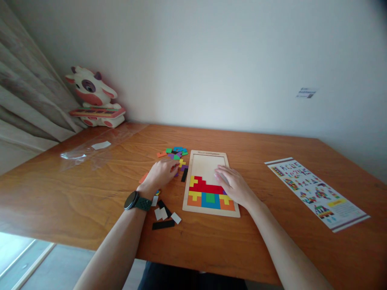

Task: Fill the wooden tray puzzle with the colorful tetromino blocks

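Note:
A wooden puzzle board (211, 214) lies in front of me, its lower part filled with red, yellow, orange, blue and green pieces and its upper part bare. My right hand (232, 183) rests over the board's right side, fingers stretched out and holding nothing visible. To the left of the board, my left hand (163, 172) is at a pile of coloured puzzle pieces (177, 149). Its fingers are curled together beside a yellow piece (182, 163) and a purple piece (184, 168); whatever they pinch is hidden. A black strip (184, 175) lies between this hand and the board.
Black strips (163, 224) and white pieces (176, 218) lie near my left wrist. A printed pattern sheet (316, 193) lies on the right of the wooden table (250, 245). Clear plastic wrapping (78, 155) and a cow-shaped toy keyboard (96, 100) are at the left.

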`<action>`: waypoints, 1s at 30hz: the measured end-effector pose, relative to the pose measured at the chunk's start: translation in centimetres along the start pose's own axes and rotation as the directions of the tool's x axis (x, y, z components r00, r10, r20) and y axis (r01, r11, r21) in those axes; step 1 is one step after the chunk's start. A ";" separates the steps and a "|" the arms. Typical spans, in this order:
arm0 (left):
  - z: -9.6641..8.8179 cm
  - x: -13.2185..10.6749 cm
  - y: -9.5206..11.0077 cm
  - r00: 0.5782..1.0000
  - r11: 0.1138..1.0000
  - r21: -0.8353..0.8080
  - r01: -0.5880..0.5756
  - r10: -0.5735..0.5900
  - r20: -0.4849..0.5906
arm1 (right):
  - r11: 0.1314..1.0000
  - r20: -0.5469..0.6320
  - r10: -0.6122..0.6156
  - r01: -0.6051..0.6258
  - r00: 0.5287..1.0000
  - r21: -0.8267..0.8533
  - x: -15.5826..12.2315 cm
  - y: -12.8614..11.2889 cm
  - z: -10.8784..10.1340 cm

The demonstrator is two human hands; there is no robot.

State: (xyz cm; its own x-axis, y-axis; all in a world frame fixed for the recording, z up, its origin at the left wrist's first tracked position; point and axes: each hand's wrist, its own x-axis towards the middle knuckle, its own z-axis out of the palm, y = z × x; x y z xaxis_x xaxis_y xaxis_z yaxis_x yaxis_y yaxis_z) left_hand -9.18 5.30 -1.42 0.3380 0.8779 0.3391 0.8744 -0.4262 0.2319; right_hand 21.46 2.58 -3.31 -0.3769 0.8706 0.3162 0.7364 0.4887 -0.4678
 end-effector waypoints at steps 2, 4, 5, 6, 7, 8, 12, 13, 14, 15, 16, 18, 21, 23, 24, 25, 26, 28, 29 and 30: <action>0.1 0.1 0.3 0.998 0.999 -0.034 -0.018 0.016 -0.054 | 1.000 -0.013 -0.005 0.005 1.000 0.013 0.0 0.0 0.0; 0.1 0.3 0.8 0.991 0.993 -0.113 -0.026 0.011 -0.131 | 0.999 -0.037 -0.003 0.004 0.999 0.035 0.1 0.1 0.1; 0.2 0.4 1.1 0.988 0.984 -0.177 -0.021 -0.008 -0.157 | 0.999 -0.054 0.001 0.002 0.999 0.050 0.1 0.1 0.0; 0.2 0.5 1.5 0.986 0.966 -0.259 -0.005 -0.039 -0.163 | 0.998 -0.074 0.004 0.001 0.997 0.067 0.1 0.0 0.0; 0.3 0.5 2.0 0.986 0.936 -0.351 0.022 -0.077 -0.145 | 0.996 -0.098 0.004 0.004 0.995 0.084 0.2 -0.1 -0.1; 0.3 0.6 2.6 0.988 0.895 -0.443 0.055 -0.114 -0.106 | 0.995 -0.123 -0.001 0.014 0.992 0.102 0.2 -0.2 -0.2; 0.4 0.6 4.9 0.989 0.711 -0.688 0.143 -0.129 0.071 | 0.975 -0.182 -0.038 0.076 0.983 0.210 0.3 -1.5 -0.6; 0.4 0.5 5.4 0.990 0.680 -0.719 0.144 -0.107 0.097 | 0.963 -0.175 -0.039 0.084 0.984 0.256 0.3 -2.0 -0.7; 0.4 0.5 5.9 0.989 0.652 -0.744 0.145 -0.079 0.124 | 0.948 -0.159 -0.038 0.086 0.987 0.307 0.3 -2.4 -0.7; 0.4 0.4 6.4 0.988 0.628 -0.764 0.147 -0.053 0.146 | 0.931 -0.137 -0.034 0.082 0.990 0.357 0.2 -2.8 -0.7; 0.5 0.4 6.8 0.985 0.605 -0.782 0.151 -0.030 0.167 | 0.913 -0.109 -0.028 0.070 0.994 0.401 0.2 -3.2 -0.7; 0.6 0.2 7.4 0.980 0.548 -0.820 0.167 0.002 0.201 | 0.885 -0.047 -0.003 0.024 0.999 0.466 0.1 -3.8 -0.5; 0.9 0.1 7.8 0.975 0.448 -0.874 0.190 0.023 0.223 | 0.852 0.019 0.049 -0.052 0.999 0.522 0.0 -4.2 -0.2; 1.1 0.0 7.8 0.977 0.431 -0.884 0.180 0.027 0.212 | 0.836 0.006 0.075 -0.066 0.997 0.545 0.0 -4.2 -0.1; 1.1 0.0 7.8 0.981 0.444 -0.881 0.165 0.021 0.194 | 0.831 -0.016 0.088 -0.065 0.996 0.552 -0.1 -4.1 -0.2; 1.2 0.1 7.7 0.985 0.464 -0.874 0.148 0.009 0.172 | 0.828 -0.044 0.104 -0.062 0.994 0.557 -0.1 -4.0 -0.2; 1.2 0.1 7.6 0.989 0.485 -0.864 0.137 -0.010 0.150 | 0.823 -0.071 0.123 -0.062 0.990 0.565 -0.1 -3.8 -0.3; 1.3 0.2 7.4 0.990 0.517 -0.845 0.138 -0.061 0.124 | 0.797 -0.110 0.162 -0.064 0.981 0.601 -0.1 -3.4 -0.5; 1.4 0.3 7.3 0.989 0.526 -0.837 0.148 -0.084 0.123 | 0.782 -0.128 0.185 -0.067 0.974 0.620 -0.1 -3.2 -0.5; 1.4 0.3 7.3 0.987 0.534 -0.831 0.159 -0.099 0.125 | 0.770 -0.142 0.206 -0.071 0.968 0.634 -0.1 -3.0 -0.6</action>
State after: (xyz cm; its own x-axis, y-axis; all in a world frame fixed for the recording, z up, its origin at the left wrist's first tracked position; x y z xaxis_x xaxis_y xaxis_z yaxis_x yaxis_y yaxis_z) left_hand -2.23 2.79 -0.89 0.2903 0.9363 0.1976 0.2312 -0.2690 0.9350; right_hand 19.63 1.04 -1.45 -0.1335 0.9357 0.3267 0.2375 0.3502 -0.9060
